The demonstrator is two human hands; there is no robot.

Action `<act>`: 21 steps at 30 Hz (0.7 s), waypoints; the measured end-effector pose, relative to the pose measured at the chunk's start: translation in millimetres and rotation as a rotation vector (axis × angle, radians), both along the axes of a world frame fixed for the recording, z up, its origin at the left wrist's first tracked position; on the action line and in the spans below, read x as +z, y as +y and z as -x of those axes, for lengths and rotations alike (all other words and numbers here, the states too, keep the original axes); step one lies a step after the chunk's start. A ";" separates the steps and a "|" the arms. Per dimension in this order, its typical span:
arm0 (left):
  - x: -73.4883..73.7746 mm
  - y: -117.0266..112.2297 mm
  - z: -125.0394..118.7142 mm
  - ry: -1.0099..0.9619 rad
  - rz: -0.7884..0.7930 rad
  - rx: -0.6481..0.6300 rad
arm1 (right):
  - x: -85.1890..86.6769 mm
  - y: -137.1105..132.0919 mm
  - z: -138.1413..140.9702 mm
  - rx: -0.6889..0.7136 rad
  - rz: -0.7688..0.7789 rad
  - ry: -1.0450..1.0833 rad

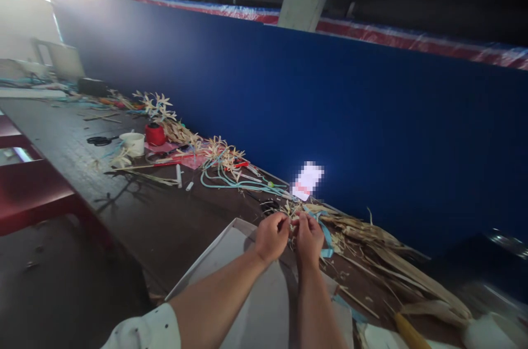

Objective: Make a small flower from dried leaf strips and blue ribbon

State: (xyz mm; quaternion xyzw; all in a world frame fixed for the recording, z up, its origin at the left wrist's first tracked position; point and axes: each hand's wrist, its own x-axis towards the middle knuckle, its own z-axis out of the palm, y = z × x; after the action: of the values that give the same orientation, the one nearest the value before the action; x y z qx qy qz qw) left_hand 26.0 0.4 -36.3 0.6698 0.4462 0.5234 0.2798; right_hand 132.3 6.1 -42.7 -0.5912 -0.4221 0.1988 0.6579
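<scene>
My left hand and my right hand are held close together above a white board on the dark table. Both have their fingers pinched round a small dried straw flower piece between them. A light blue ribbon hangs by my right hand. Dried corn husks lie just beyond and to the right of my hands.
Farther along the table lie husk flowers, a white cup, a red spool, black scissors and teal cords. A blue wall runs behind. A red bench stands at left.
</scene>
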 end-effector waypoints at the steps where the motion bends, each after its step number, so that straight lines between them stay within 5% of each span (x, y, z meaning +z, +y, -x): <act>1: 0.8 -0.1 0.0 -0.005 0.000 -0.002 | 0.8 -0.6 0.4 0.017 0.007 0.010; 21: 6.7 3.5 0.0 -0.091 0.027 -0.010 | 17.9 -8.2 2.8 0.186 0.062 0.218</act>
State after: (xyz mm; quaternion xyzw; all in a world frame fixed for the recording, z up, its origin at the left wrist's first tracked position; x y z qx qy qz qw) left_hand 26.0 3.9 -29.6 0.6436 0.4369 0.5458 0.3116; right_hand 129.5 -2.2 -24.8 -0.5447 -0.3948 0.3348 0.6599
